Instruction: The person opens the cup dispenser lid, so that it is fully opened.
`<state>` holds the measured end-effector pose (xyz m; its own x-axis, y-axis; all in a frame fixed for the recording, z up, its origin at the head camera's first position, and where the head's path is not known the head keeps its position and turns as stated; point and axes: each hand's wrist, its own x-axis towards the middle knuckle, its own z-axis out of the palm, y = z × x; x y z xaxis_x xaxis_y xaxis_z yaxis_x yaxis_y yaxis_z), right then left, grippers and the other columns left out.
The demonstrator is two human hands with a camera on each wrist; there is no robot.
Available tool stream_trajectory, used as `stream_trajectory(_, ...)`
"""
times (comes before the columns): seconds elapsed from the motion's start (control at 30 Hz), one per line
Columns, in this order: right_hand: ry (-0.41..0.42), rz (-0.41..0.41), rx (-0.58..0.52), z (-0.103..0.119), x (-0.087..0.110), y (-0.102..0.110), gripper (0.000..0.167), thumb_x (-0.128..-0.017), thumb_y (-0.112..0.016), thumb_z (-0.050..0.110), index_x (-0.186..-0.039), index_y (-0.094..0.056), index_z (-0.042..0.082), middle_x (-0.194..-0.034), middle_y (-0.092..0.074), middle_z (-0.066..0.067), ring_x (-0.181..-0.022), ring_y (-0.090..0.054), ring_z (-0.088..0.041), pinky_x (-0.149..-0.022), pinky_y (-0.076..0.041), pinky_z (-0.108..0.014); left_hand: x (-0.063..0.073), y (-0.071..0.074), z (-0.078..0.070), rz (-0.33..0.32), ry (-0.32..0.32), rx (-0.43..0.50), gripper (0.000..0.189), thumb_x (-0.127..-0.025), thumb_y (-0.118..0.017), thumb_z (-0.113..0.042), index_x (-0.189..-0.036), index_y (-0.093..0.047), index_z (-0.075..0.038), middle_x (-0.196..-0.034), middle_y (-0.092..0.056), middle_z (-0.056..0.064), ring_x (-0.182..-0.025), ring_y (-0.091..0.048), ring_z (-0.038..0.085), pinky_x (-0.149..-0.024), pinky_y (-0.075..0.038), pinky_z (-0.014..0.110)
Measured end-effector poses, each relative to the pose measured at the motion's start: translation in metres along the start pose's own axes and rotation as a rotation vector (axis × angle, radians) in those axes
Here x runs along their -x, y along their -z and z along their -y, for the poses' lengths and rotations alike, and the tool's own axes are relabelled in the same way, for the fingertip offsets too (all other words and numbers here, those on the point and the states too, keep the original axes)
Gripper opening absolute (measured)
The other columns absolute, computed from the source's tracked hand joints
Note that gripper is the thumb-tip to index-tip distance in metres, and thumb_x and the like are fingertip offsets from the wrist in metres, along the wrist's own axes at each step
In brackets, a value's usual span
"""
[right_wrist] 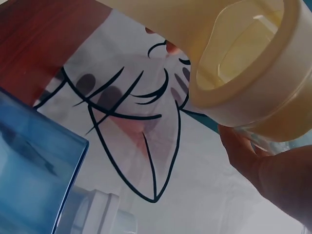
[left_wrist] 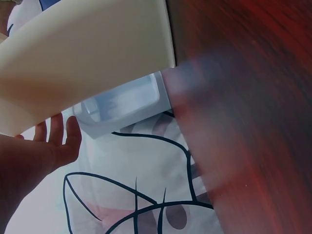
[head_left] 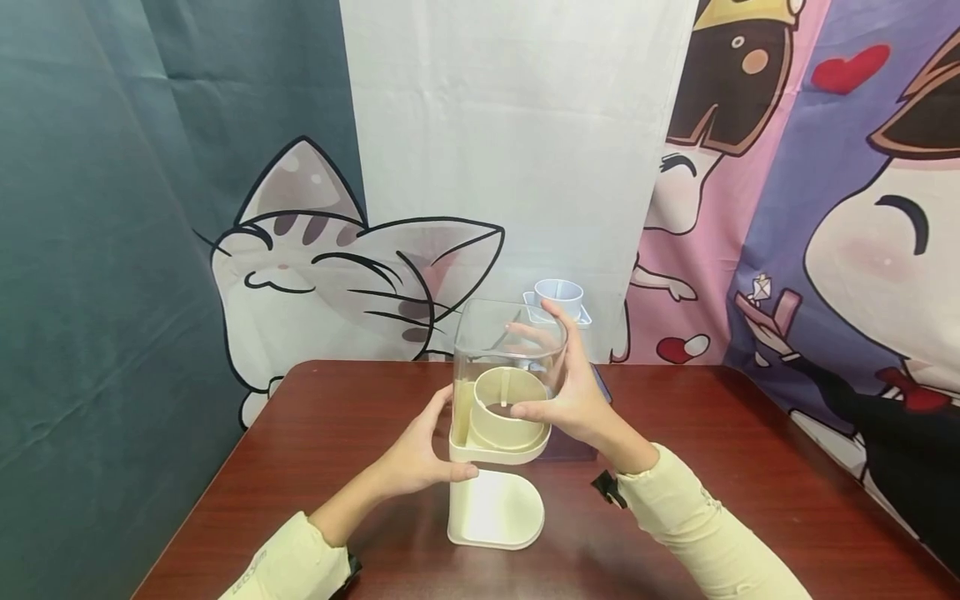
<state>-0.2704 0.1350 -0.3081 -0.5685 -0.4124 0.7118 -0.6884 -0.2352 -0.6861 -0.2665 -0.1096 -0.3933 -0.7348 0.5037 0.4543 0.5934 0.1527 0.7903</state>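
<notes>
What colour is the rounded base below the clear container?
Pale cream; the base shows best in the head view.

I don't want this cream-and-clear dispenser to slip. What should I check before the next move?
1. Right hand holding the clear tank: ok, thumb in front.
2. Left hand at the cream stand: ok, thumb overlapping its edge.
3. Cream base resting fully on the table: cannot tell.
4. Tank fully seated at the cream ring: cannot tell.
5. Blue tank apart from the ring: ok, a gap shows in the right wrist view.
</notes>
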Motion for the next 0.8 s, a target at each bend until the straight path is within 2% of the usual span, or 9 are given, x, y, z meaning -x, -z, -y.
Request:
stream_trajectory(0.2,-0.034,-0.061,0.065,0.0024,0.0010,-0.0059,0.119,-0.067,-0.092,0.041,-0.154,-0.012,0.022,-0.145,-0.046,-0.019,-0.124,-0.056,-0.037,-0.101,-0.047,-0.043,-0.0006,-0.0006,0.0010,0.015,-0.003,0.041,0.108,-0.071,-0.088,-0.017,-0.155,-0.020,-0.009,-0.138,-0.047,0.009,-0.114,-0.057,0.024,-0.095,-0.047,0.037)
stream_trajectory(0.3,-0.035,-0.074,0.070,0.0023,0.0007,-0.0080,0.118,-0.068,-0.092,0.038,-0.153,-0.013,0.022,-0.145,-0.047,-0.019,-0.122,-0.058,-0.033,-0.102,-0.045,-0.044,0.0000,-0.0004,0.0008,0.018,0.007,0.048,0.109,-0.071,-0.088,-0.020,-0.155,-0.019,-0.009,-0.140,-0.046,0.010,-0.115,-0.056,0.025,-0.095,-0.048,0.038)
stream_trajectory(0.43,-0.021,-0.081,0.067,0.0004,-0.0003,-0.0092,0.114,-0.069,-0.091,0.036,-0.152,-0.014,0.021,-0.142,-0.050,-0.015,-0.120,-0.060,-0.026,-0.104,-0.044,-0.045,0.0002,-0.0005,0.0002,0.012,0.008,0.064,0.109,-0.072,-0.088,-0.027,-0.155,-0.020,-0.009,-0.145,-0.044,0.011,-0.121,-0.053,0.028,-0.101,-0.043,0.044)
stream_trajectory(0.57,0.010,-0.086,0.066,-0.0019,-0.0010,-0.0095,0.110,-0.071,-0.090,0.036,-0.151,-0.016,0.021,-0.140,-0.050,-0.021,-0.117,-0.062,-0.025,-0.103,-0.044,-0.045,-0.0012,-0.0023,-0.0013,-0.018,-0.001,0.052,0.102,-0.075,-0.085,-0.032,-0.153,-0.025,-0.008,-0.144,-0.046,0.012,-0.123,-0.053,0.029,-0.102,-0.042,0.047)
stream_trajectory(0.73,0.058,-0.092,0.055,-0.0035,-0.0017,-0.0104,0.107,-0.072,-0.090,0.034,-0.149,-0.018,0.018,-0.137,-0.047,-0.030,-0.116,-0.062,-0.026,-0.102,-0.046,-0.046,-0.0033,-0.0054,-0.0024,-0.079,-0.029,0.017,0.093,-0.075,-0.084,-0.026,-0.150,-0.033,-0.006,-0.139,-0.053,0.011,-0.118,-0.055,0.028,-0.096,-0.048,0.043)
stream_trajectory(0.8,0.080,-0.097,0.049,-0.0040,-0.0021,-0.0107,0.107,-0.072,-0.091,0.033,-0.149,-0.019,0.016,-0.137,-0.048,-0.028,-0.117,-0.061,-0.027,-0.101,-0.046,-0.047,-0.0041,-0.0065,-0.0020,-0.101,-0.045,0.005,0.091,-0.073,-0.084,-0.024,-0.148,-0.036,-0.006,-0.136,-0.056,0.009,-0.115,-0.057,0.025,-0.095,-0.049,0.042)
